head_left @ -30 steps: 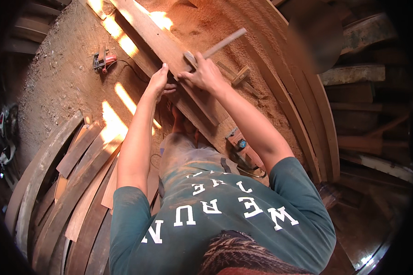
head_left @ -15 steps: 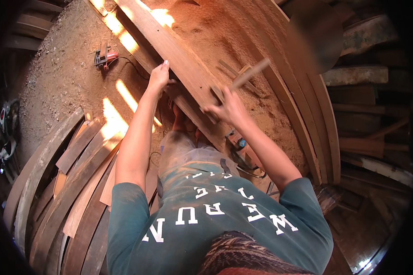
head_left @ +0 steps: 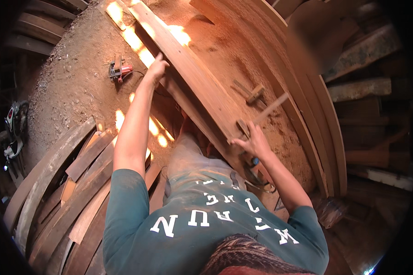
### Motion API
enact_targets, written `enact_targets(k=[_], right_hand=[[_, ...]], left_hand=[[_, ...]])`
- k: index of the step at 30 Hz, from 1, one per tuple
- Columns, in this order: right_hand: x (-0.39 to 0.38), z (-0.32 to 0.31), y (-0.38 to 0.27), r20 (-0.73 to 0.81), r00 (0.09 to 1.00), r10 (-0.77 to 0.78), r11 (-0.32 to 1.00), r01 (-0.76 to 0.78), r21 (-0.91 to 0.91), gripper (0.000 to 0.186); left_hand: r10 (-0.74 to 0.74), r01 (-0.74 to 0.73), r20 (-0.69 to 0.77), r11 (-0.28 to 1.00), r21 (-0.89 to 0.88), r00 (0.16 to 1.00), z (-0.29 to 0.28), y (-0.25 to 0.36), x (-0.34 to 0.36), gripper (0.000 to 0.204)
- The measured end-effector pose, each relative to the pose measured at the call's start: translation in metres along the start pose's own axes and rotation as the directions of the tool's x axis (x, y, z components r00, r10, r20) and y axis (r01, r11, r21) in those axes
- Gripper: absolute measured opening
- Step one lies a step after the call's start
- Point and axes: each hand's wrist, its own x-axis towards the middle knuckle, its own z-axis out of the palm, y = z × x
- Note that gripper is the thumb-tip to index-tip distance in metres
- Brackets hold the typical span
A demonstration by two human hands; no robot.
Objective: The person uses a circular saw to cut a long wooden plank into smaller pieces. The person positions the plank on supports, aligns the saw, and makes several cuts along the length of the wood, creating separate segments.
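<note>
A long, light-brown wooden board [head_left: 197, 75] slants from the far left toward my right hand, with a second timber [head_left: 188, 105] along its left side. My left hand [head_left: 156, 69] is closed at the board's left edge, its thumb pointing up; the undersides of its fingers are hidden. Near the board's close end, my right hand [head_left: 254, 143] grips a wooden tool [head_left: 273, 108] with a short dark block and a long thin arm, shaped like a square. The block lies at the board's right edge. Thumb and fingers there partly hide how it is held.
A red power tool [head_left: 120, 70] with a cord sits on the dusty ground at left. A wooden block tool [head_left: 255, 93] lies right of the board. Long planks [head_left: 303, 105] stand at right, stacked timber [head_left: 85, 172] at lower left. Another tool [head_left: 257, 172] lies below my right hand.
The view has shifted, so most things appear lower and farther right. My right hand has moved with the square-like tool toward the board's near end. My left hand stays by the left edge.
</note>
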Motion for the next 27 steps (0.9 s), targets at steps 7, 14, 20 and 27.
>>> enact_targets(k=[7,14,20,27], right_hand=[[0.199,-0.006,-0.148,-0.111,0.993,-0.028,1.0,0.028,0.002,0.09],[0.497,-0.011,-0.323,-0.253,0.906,-0.34,0.931,0.363,0.047,0.108],[0.438,-0.031,-0.332,-0.099,0.954,-0.283,0.952,0.292,0.095,0.094],[0.407,-0.025,-0.305,-0.059,0.978,-0.2,0.979,0.202,0.019,0.094]], left_hand=[[-0.003,0.012,0.243,0.999,-0.035,0.97,-0.014,-0.018,0.0,0.106],[0.087,-0.071,0.321,0.996,-0.06,0.943,-0.031,-0.012,0.013,0.105],[0.016,-0.01,-0.052,0.994,0.113,0.999,-0.02,0.023,0.023,0.118],[-0.026,0.028,-0.02,0.995,0.098,0.999,-0.012,0.02,0.025,0.112]])
